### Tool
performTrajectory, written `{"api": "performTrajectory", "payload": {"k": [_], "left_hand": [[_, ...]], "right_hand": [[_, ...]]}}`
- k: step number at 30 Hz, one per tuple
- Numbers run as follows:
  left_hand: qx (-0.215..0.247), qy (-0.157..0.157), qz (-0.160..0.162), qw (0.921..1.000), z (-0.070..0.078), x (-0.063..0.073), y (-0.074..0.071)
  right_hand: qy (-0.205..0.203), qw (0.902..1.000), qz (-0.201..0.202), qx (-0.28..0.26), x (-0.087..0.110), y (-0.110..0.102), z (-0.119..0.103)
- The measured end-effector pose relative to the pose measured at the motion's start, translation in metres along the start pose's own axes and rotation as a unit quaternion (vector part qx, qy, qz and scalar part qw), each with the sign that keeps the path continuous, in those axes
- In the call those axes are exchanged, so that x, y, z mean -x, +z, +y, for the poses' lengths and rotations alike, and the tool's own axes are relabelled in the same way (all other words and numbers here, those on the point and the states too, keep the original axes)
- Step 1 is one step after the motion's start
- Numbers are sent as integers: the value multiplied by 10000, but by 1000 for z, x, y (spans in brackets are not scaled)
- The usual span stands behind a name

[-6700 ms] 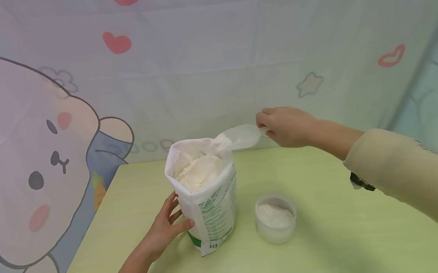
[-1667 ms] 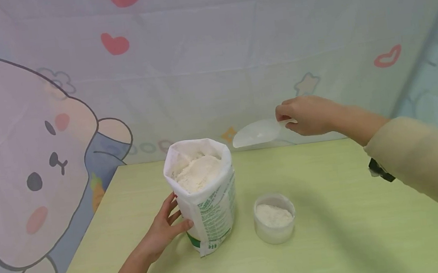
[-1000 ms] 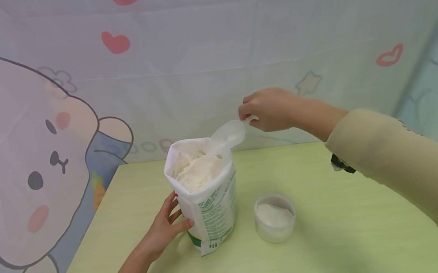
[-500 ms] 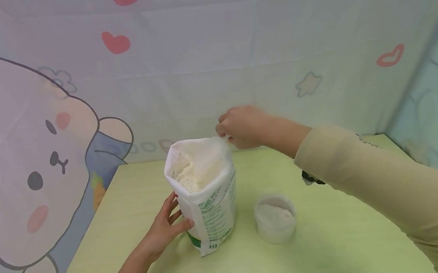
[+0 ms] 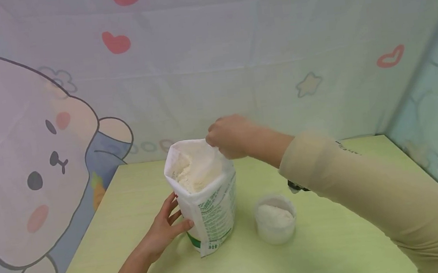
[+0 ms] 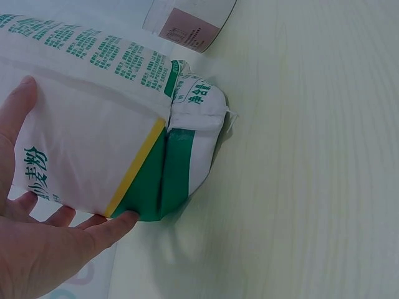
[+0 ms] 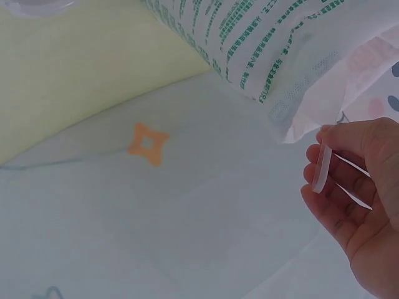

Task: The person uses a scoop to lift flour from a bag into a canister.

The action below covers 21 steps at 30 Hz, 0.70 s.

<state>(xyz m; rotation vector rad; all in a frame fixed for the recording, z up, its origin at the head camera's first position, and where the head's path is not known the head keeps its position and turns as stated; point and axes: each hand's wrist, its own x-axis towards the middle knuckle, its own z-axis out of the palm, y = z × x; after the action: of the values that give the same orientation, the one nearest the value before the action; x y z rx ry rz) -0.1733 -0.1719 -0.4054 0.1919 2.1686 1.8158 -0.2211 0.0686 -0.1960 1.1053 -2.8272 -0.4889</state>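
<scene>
A white paper bag of flour (image 5: 220, 212) with green print stands upright, its top folded open on pale flour (image 5: 191, 177). My left hand (image 5: 161, 233) grips the bag's lower left side, thumb on the front and fingers round the far side; the left wrist view shows it near the green and yellow base (image 6: 149, 171). At the bag's back right rim, my right hand (image 5: 235, 137) pinches the handle of a translucent plastic scoop (image 7: 322, 169). The scoop's bowl is down in the bag mouth, mostly hidden by the hand and the white rim.
Right of the bag stands a small round translucent tub (image 5: 276, 233) with white flour heaped in it. Both stand on a pale green table (image 5: 335, 249). A printed cloth backdrop (image 5: 233, 41) hangs right behind the table's far edge.
My right hand has come left from beyond the bag, lowering the scoop into the bag mouth; earlier the scoop hung to the bag's right. My left hand, the bag and the tub stay put.
</scene>
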Motion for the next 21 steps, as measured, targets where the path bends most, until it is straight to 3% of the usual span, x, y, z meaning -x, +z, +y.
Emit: {"api": "performTrajectory", "payload": {"k": [21], "left_hand": [[0,62,-72,10000,4,2,4]], "right_hand": [[112,9999,-25,2,-9,18,-19]]}}
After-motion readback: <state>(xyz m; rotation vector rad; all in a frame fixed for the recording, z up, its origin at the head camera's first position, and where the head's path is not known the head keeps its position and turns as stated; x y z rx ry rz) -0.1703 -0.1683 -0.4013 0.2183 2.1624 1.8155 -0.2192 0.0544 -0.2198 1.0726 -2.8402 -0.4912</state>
